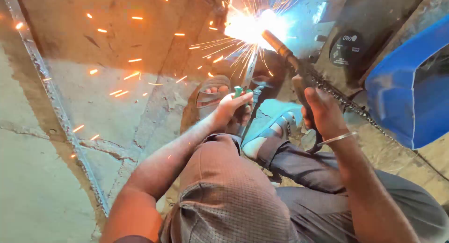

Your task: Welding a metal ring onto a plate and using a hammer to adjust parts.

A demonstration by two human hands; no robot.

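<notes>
Gripping the welding electrode holder [299,70], the right hand [322,113] sparks metal; the left hand [230,108] clasps green-handled pliers [247,91] above the floor [93,98].

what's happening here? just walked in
A person crouched on a concrete floor is welding. The right hand grips an electrode holder whose tip meets the bright arc, throwing sparks across the floor. The left hand holds a green-handled tool clamped on a thin metal piece that runs up to the arc. Both feet are in sandals near the work. A blue container stands to the right, and a long metal strip lies on the left.
</notes>
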